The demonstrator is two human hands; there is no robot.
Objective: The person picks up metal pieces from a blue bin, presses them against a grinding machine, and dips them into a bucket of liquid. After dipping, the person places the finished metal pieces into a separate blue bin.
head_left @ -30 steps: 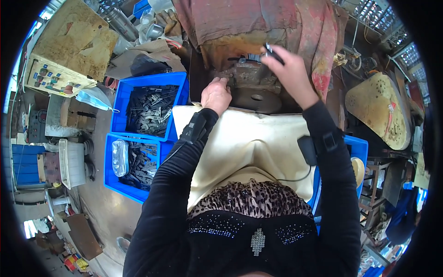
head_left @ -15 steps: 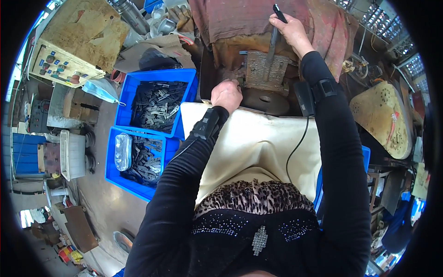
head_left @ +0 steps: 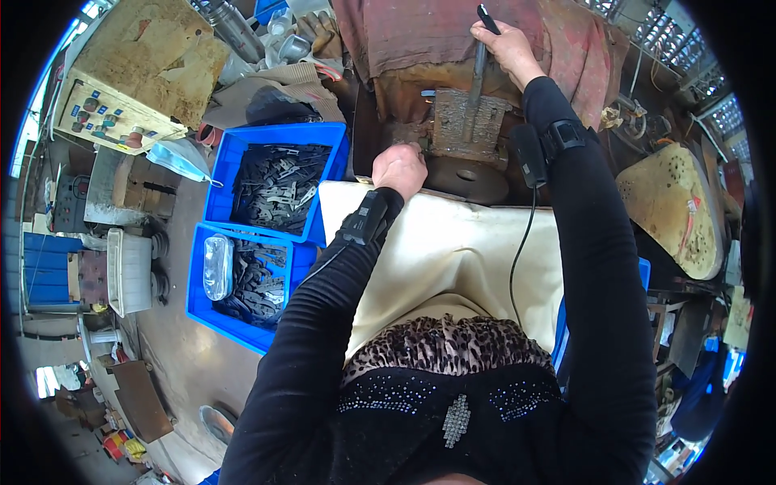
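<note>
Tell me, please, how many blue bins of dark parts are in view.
2: the upper bin, left of the left hand, and the lower bin, directly below it. Others may be hidden.

Left hand curled, right hand — outstretched

You have no wording or number that can be read here. On the cream control box to your left, small blue labels sit beside the buttons, mostly toward the left end of its front panel, but their print is too small to make out. The black device on your left wrist bears tiny pale marks, also unreadable. On the pale, spotted board at your right, you cannot tell whether the red streak is writing.
</note>
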